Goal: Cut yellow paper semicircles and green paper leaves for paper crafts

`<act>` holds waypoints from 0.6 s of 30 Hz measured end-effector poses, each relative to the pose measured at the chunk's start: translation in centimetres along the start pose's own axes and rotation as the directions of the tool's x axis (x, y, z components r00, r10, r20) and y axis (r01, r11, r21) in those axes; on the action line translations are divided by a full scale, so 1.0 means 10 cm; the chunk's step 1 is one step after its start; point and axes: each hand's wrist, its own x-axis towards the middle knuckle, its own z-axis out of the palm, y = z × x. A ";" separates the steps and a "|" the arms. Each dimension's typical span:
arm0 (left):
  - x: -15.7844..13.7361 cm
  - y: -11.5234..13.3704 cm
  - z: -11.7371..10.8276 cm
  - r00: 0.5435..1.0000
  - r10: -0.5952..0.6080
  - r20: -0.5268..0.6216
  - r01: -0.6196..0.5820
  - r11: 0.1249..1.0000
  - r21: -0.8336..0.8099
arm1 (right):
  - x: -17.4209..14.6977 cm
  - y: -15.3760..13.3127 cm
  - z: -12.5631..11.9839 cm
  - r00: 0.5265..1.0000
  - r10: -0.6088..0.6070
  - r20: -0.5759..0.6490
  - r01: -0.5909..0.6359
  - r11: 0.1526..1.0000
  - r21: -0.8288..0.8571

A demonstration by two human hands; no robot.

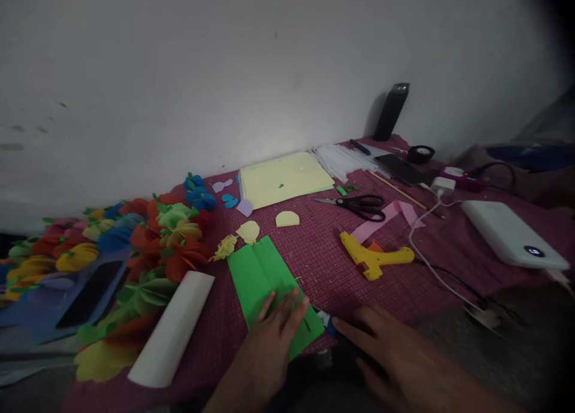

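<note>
Lying spread, the left hand [275, 332] seemingly steadies creased green paper [254, 272] while the right hand [389, 340] pinches a small blue-and-white tool [331, 325].

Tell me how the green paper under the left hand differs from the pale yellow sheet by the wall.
The green paper is bright green, while the yellow sheet is very pale.
The green paper shows lengthwise crease lines; the yellow sheet looks flat.
The left hand rests on the green paper, while only a small green scrap lies on the yellow sheet.
Both are on the checked cloth.
</note>
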 end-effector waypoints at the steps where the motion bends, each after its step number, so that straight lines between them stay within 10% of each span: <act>1: 0.00 0.00 0.00 1.000 -0.001 0.000 0.001 1.000 0.006 | 0.02 0.00 0.01 1.000 0.006 0.010 -0.006 1.000 0.001; 18: -0.01 -0.03 0.05 1.000 0.002 -0.015 -0.002 1.000 0.015 | 0.03 0.05 0.02 0.999 0.004 -0.036 -0.004 1.000 0.019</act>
